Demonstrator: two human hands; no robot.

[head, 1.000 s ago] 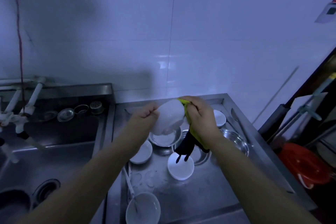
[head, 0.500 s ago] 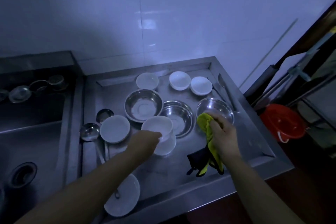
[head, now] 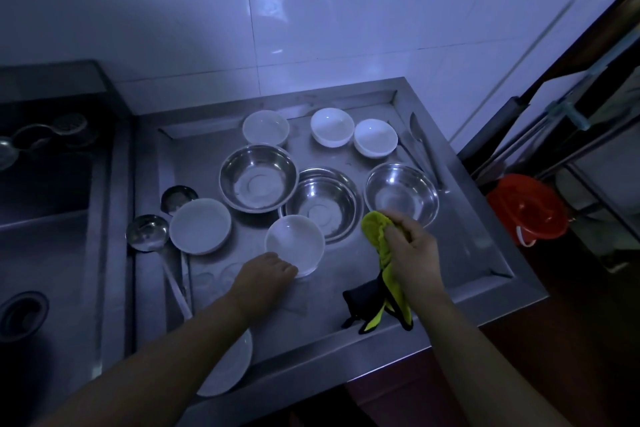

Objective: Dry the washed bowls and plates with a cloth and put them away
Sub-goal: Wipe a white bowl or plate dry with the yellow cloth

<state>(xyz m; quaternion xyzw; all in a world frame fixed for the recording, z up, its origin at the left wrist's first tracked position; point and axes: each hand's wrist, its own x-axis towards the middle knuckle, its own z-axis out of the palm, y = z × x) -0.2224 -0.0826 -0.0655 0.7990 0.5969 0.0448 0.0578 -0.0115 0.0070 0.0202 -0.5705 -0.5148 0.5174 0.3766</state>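
Note:
A white bowl point(head: 294, 241) stands upright on the steel drainboard point(head: 467, 246), stacked on another white bowl whose edge shows beneath it. My left hand point(head: 265, 274) lies just in front of it, fingertips touching its lower near wall; the whole rim is free. My right hand point(head: 412, 248) grips a yellow and black cloth point(head: 375, 229), which hangs down to the board beside a steel bowl point(head: 401, 194). Other white bowls point(head: 332, 126) stand at the back. A white dish point(head: 200, 225) lies at the left, and my left forearm partly hides a plate point(head: 228, 371) at the front edge.
Two more steel bowls point(head: 258, 177) sit mid-board. Two ladles point(head: 147, 232) lie at the board's left side and a spoon point(head: 420, 146) along its right rim. A dark sink point(head: 41, 218) is on the left. A red bucket point(head: 526, 208) stands on the floor to the right.
The bowl I was wiping in the air came down onto the stacked bowl on the board. My left hand slid off its rim to its base. My right hand drew the cloth away to the right.

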